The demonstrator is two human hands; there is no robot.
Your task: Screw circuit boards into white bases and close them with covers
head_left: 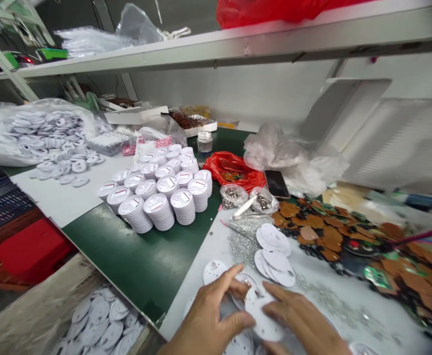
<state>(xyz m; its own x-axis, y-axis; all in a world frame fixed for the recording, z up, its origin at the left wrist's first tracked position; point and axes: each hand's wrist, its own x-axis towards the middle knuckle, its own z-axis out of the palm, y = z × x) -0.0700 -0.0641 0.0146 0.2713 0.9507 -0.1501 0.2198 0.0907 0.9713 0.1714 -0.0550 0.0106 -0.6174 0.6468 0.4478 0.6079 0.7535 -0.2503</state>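
A white round disc (263,315) with small holes is pinched in my right hand (305,318), thumb on its face and fingers at its edge. My left hand (214,315) is just left of it, index finger and thumb spread apart; the thumb tip is at the disc's edge, and I cannot tell whether it touches. Several more white discs lie under and around my hands, partly hidden. Beyond my left fingertips is a single disc (213,271). Farther off, a small pile of plain white discs (275,266) lies beside scattered tiny metal parts (243,246).
Stacked white round cases (159,212) stand on the green mat (127,251). Brown and green circuit boards (334,236) spread along the right. Small bags of metal parts (234,195), a red bag (234,170) and a dark phone-like slab (276,184) lie behind. A shelf (201,49) spans above.
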